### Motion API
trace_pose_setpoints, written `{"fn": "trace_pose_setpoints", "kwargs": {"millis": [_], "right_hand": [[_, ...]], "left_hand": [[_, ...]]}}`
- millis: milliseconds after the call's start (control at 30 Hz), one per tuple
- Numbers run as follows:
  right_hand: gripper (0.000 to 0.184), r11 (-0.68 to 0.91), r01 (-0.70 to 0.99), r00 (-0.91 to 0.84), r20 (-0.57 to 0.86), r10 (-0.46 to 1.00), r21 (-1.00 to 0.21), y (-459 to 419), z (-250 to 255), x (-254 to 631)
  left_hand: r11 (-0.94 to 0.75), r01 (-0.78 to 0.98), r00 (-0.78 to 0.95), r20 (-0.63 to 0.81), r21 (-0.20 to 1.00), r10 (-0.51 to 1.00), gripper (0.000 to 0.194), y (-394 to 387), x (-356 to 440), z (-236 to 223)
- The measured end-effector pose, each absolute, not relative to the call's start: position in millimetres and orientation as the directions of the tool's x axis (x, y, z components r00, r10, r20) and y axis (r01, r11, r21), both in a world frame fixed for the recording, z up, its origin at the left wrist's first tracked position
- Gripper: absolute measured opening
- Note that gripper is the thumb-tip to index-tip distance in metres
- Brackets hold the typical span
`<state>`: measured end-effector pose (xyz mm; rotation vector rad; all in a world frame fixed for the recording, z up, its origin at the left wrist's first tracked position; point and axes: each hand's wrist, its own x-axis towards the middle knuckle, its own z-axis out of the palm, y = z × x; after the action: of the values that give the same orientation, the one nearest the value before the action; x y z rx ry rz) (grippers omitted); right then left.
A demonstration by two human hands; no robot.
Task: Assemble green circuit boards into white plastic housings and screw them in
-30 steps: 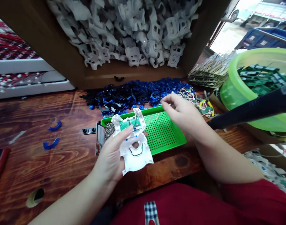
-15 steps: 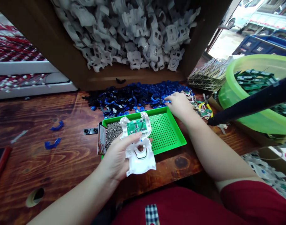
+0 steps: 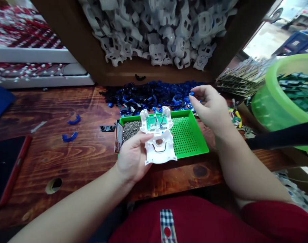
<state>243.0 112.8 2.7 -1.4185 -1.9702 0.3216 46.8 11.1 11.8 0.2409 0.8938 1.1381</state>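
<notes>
Head view: right grip now pinches a blue piece.

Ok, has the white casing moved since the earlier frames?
Yes: the white casing has shifted upward in view against the green tray, its lower edge extending less below the tray's near rim.

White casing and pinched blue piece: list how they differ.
The white casing is much larger than the blue piece. The left hand holds the white casing; the right hand pinches the blue piece. The white casing carries a circuit board; the blue piece shows none. Both are hand-held.
</notes>
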Motion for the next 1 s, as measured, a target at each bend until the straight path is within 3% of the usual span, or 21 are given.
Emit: {"fn": "trace_pose_setpoints", "kwargs": {"millis": [33,100,200,267,367,533,633,800,1000], "right_hand": [[0.030,0.417,0.627,-0.203,0.379,0.903,-0.658,98,11,237],[0.029,0.471,0.513,-0.326,0.345,0.880,-0.718,70,22,225],[0.015,0.715,0.454,-0.610,0.400,0.684,-0.531,43,26,209],[0.014,0.814,0.460,-0.670,0.463,0.580,-0.355,37,21,203],[0.015,0.812,0.543,-0.663,0.484,0.571,-0.214,37,14,198],[0.016,0.777,0.607,-0.632,0.491,0.600,-0.167,35,12,195],[0.017,0.766,0.617,-0.595,0.531,0.604,-0.181,33,11,193],[0.019,0.754,0.597,-0.583,0.498,0.642,-0.274,34,11,195],[0.015,0.790,0.554,-0.636,0.479,0.605,-0.263,36,10,197]], "left_hand": [[0.429,-0.679,0.105,-0.501,0.595,0.859,0.034,12,48,12],[0.400,-0.687,0.068,-0.495,0.606,0.866,0.035,13,50,11],[0.299,-0.708,0.022,-0.403,0.640,0.915,0.038,13,52,11],[0.238,-0.702,0.012,-0.323,0.672,0.946,0.041,12,53,10],[0.199,-0.671,0.035,-0.237,0.714,0.971,0.044,7,55,8],[0.157,-0.647,0.098,-0.123,0.746,0.988,0.054,1,56,4],[0.133,-0.660,0.117,-0.075,0.740,0.990,0.059,-1,54,1],[0.195,-0.650,0.142,-0.136,0.734,0.981,0.061,-2,52,-1],[0.205,-0.653,0.128,-0.161,0.729,0.979,0.063,0,53,1]]}}
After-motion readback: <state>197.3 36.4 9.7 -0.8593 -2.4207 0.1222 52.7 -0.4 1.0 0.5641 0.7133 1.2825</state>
